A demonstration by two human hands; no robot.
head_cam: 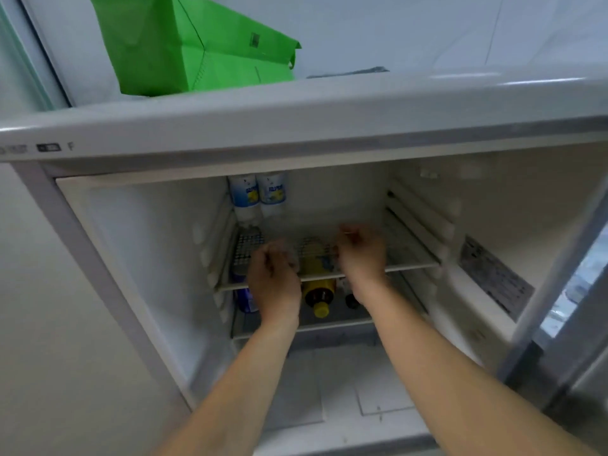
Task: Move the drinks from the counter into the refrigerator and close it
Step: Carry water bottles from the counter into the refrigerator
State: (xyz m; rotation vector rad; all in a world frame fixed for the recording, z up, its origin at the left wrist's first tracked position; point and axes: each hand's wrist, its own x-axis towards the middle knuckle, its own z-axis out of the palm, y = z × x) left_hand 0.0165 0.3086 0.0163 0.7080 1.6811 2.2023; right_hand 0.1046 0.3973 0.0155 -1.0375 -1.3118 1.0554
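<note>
- Two clear plastic bottles with blue-and-yellow labels (258, 199) stand upright side by side at the back left of the upper glass shelf (411, 248) inside the open white refrigerator (138, 258).
- On the lower shelf (332, 322) we see an amber bottle with a yellow cap (319, 292) lying on its side, cap toward us, with a blue can (245, 296) to its left and a dark-capped item (352, 299), mostly hidden, to its right.
- Our left hand (274, 278) reaches in over the front edge of the upper shelf, fingers curled; motion blur keeps us from telling whether it holds anything.
- Our right hand (360, 255) is above the same shelf, fingers bent and blurred; we cannot tell its grip either.
- On top of the refrigerator rests a bright green paper bag (197, 47).
- At the far right, part of the open door (566, 311) shows.
</note>
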